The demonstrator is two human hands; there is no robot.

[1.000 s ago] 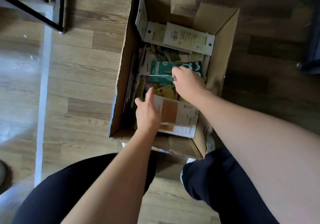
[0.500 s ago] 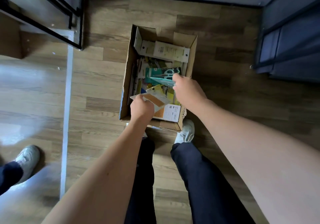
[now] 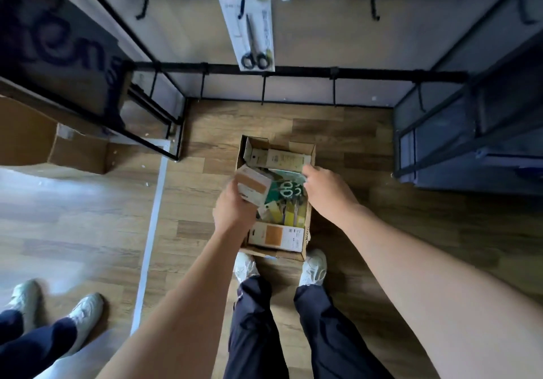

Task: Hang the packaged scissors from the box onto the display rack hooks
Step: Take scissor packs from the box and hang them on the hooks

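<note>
A wood-plank floor point(image 3: 367, 149) is running beneath a black wire display rack point(image 3: 293, 71), whose hooks point(image 3: 263, 91) are jutting toward the viewer at twelve o'clock; one carded pair of black-handled scissors point(image 3: 253, 36) is already hanging up there. At centre, an open corrugated cardboard box point(image 3: 308, 226) is sitting at the person's feet, holding flat, glossy packs. The left hand point(image 3: 233, 209) is gripping a white-and-orange carded pack point(image 3: 253, 184) at the box's ten o'clock edge, fingers curled round it. The right hand point(image 3: 327, 192) is pinching the edge of a teal scissors pack point(image 3: 283, 186) at two o'clock, over the box. The slick cards look likely to slide from a thin pinch and drop, and the small hang-holes could miss the narrow hook tips if both packs are being carried together.
</note>
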